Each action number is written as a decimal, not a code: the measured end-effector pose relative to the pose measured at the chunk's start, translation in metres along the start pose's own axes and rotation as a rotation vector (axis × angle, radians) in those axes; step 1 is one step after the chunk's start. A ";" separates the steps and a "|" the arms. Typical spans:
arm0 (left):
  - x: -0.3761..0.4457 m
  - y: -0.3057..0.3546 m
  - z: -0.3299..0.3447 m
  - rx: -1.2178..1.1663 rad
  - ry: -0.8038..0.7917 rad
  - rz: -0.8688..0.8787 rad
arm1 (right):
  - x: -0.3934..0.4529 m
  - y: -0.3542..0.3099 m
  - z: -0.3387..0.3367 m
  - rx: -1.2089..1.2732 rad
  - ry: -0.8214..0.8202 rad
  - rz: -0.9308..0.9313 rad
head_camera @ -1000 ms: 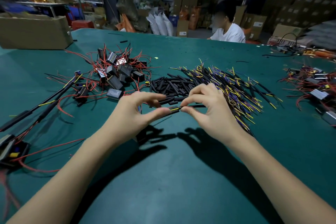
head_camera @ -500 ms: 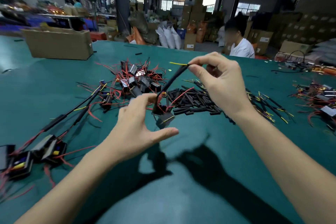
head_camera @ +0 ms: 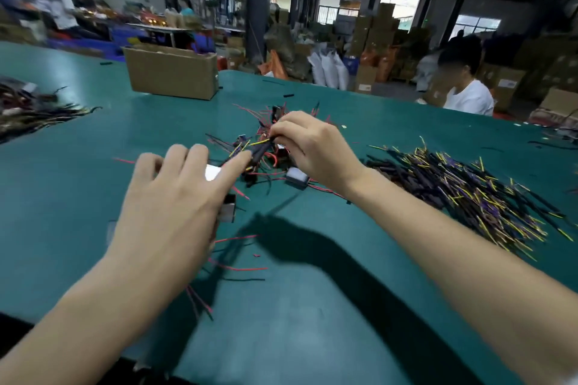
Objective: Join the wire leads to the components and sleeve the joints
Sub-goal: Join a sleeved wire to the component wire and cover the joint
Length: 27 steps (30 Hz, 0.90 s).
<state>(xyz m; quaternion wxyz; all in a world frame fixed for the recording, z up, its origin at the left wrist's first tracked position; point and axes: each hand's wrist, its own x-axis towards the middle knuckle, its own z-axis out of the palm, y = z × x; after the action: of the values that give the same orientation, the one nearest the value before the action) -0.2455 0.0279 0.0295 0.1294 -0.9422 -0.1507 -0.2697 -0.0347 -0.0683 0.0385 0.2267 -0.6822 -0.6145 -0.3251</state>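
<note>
Overhead light falls evenly on the green counter (head_camera: 312, 322), casting dark forearm shadows toward the lower centre, while bright windows (head_camera: 397, 6) glare at upper right, motion blur smears the upper left and both hands, and edges bow.

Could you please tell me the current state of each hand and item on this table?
right hand: pinches the sleeved wire lead
sleeved wire lead: held above the component pile
left hand: fingers extended, holds nothing visible
component pile: loose, tangled red leads
wire lead pile: loose on the table
cardboard box: open-topped, upright
</note>
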 end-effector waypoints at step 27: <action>0.009 0.025 0.047 0.335 -0.530 -0.076 | 0.000 0.001 0.098 -0.306 -0.587 -0.116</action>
<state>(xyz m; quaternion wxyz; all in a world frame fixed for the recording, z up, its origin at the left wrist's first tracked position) -0.2076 0.0223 -0.0088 0.2287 -0.9391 -0.2565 0.0094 -0.0175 0.0007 -0.0288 -0.0838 -0.7368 -0.6352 -0.2158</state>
